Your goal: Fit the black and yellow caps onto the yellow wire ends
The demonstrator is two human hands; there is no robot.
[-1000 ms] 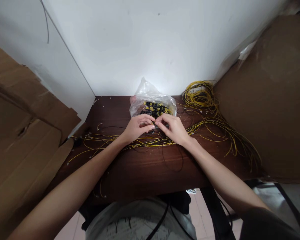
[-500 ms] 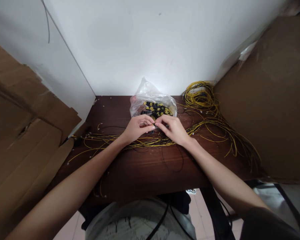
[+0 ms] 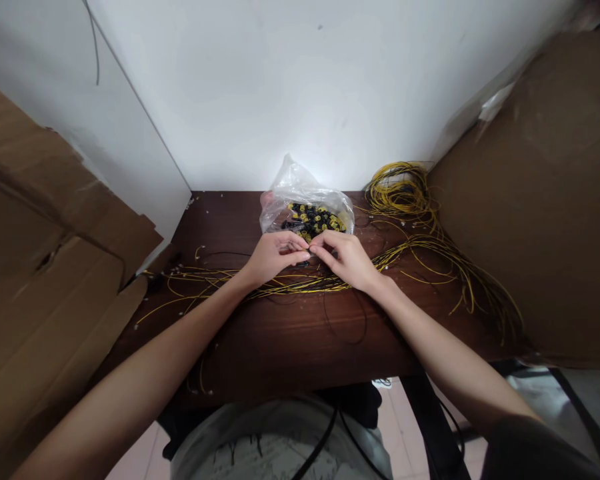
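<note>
My left hand (image 3: 277, 257) and my right hand (image 3: 346, 257) meet fingertip to fingertip at the middle of the table. Both are closed in a pinch; whatever small piece sits between the fingers is too hidden to name. Just behind them lies a clear plastic bag (image 3: 300, 180), its mouth toward me, holding many small black and yellow plastic parts (image 3: 316, 217). Beneath my hands and wrists runs a loose bundle of thin yellow and black wires (image 3: 310, 287) across the dark wooden table (image 3: 280, 347).
A coil of yellow and black wire (image 3: 397, 190) rests at the back right. Cardboard stands at the left (image 3: 50, 293) and right (image 3: 535, 200), and a white wall (image 3: 280, 80) closes the back. Small white bits dot the table's left side.
</note>
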